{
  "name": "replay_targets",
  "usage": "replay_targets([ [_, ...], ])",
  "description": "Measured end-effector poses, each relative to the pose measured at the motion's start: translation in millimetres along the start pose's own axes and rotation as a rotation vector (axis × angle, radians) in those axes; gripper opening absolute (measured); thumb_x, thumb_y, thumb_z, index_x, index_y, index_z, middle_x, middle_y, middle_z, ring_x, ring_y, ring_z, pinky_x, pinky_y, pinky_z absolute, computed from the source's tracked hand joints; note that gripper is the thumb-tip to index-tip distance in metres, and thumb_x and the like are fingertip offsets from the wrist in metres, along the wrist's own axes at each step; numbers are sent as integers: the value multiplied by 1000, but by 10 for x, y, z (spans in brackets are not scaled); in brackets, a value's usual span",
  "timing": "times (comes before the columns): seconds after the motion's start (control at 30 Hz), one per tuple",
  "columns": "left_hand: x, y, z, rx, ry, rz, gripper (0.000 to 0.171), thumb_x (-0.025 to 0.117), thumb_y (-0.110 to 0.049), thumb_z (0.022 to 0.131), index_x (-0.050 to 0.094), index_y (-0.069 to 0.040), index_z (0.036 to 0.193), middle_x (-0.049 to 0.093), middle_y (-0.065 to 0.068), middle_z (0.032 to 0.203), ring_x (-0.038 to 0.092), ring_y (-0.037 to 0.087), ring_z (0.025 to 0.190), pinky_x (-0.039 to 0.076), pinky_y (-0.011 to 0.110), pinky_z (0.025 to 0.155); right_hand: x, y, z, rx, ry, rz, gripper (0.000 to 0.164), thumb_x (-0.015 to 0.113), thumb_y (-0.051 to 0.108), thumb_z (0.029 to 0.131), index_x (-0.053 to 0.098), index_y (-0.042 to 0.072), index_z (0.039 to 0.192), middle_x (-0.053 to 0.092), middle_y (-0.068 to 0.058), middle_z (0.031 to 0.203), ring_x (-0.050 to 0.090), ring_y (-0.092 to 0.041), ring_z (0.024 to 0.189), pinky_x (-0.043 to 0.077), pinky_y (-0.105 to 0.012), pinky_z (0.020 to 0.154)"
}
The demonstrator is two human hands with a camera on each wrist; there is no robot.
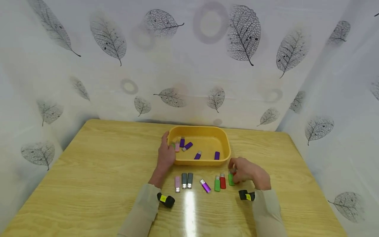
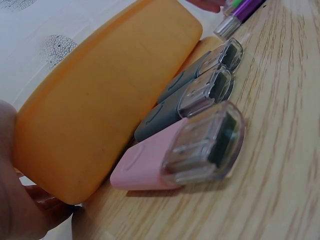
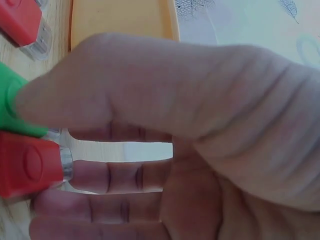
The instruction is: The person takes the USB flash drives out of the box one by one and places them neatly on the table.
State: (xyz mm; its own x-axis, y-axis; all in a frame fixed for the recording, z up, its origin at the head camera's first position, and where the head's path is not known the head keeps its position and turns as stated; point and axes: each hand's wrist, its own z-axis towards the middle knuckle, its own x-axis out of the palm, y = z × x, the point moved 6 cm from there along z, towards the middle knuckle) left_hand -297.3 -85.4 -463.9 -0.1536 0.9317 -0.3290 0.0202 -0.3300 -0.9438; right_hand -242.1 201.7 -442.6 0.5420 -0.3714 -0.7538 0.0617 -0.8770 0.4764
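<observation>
My left hand [image 1: 166,154] grips the left end of a yellow plastic bin [image 1: 207,162]; its curled fingers show at the bin's end in the left wrist view. My right hand [image 1: 245,169] is at the right end of a row of USB flash drives. Its thumb rests on a green flash drive [image 3: 19,102], and its fingers reach behind and beside a red flash drive [image 3: 31,165] right next to the green one. Part of the red drive is hidden under the hand in the head view. Several purple drives [image 1: 187,146] and a pink one [image 1: 177,147] lie inside the bin.
In front of the bin lie a pink drive [image 1: 177,184], two grey drives [image 1: 184,180], a slanted purple drive [image 1: 205,186], another green drive [image 1: 217,183] and another red drive [image 1: 223,181]. The wooden table [image 1: 88,184] meets a leaf-patterned curtain [image 1: 189,65] behind.
</observation>
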Motion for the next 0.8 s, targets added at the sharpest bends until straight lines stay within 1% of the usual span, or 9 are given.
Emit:
replay_targets([
  [0.1, -3, -10, -7, 10, -11, 5, 54, 34, -7, 91, 23, -15, 143, 38, 18, 142, 45, 27, 108, 34, 52, 101, 15, 1, 2, -2, -2, 22, 39, 71, 5, 67, 55, 5, 102, 55, -8, 80, 53, -18, 57, 48, -32, 53],
  [0.23, 0, -10, 1, 11, -6, 8, 54, 33, -7, 91, 23, -14, 143, 36, 19, 143, 44, 26, 112, 33, 51, 102, 28, 5, 9, 14, 6, 32, 39, 70, 7, 69, 54, 5, 104, 54, -8, 79, 53, -18, 55, 50, -33, 52],
  [0.43, 0, 3, 26, -2, -21, 11, 55, 34, -7, 90, 24, -16, 143, 39, 19, 141, 46, 27, 106, 37, 51, 98, 17, 16, 15, 29, 7, 30, 40, 71, 9, 71, 53, 5, 107, 55, -8, 80, 54, -20, 57, 52, -36, 52],
  [0.53, 4, 0, 25, -6, -16, 5, 54, 34, -7, 90, 24, -16, 143, 39, 18, 142, 46, 26, 106, 37, 51, 99, 13, 14, 14, 32, 2, 30, 41, 71, 10, 71, 53, 5, 108, 55, -8, 80, 54, -21, 57, 52, -36, 52],
  [0.7, 5, -1, 14, -2, -12, 3, 56, 34, -6, 90, 24, -16, 143, 38, 18, 142, 46, 26, 108, 36, 51, 100, -25, 24, 7, -11, -50, -19, 40, 70, 13, 71, 55, 3, 106, 56, -7, 80, 51, -18, 64, 48, -35, 58],
  [0.8, 4, 0, 9, 2, -9, 8, 56, 34, -6, 89, 23, -15, 143, 38, 19, 142, 45, 26, 109, 35, 51, 100, -62, 29, -15, -27, -81, -41, 38, 68, 17, 74, 55, 2, 106, 57, -7, 81, 49, -18, 69, 47, -36, 63],
])
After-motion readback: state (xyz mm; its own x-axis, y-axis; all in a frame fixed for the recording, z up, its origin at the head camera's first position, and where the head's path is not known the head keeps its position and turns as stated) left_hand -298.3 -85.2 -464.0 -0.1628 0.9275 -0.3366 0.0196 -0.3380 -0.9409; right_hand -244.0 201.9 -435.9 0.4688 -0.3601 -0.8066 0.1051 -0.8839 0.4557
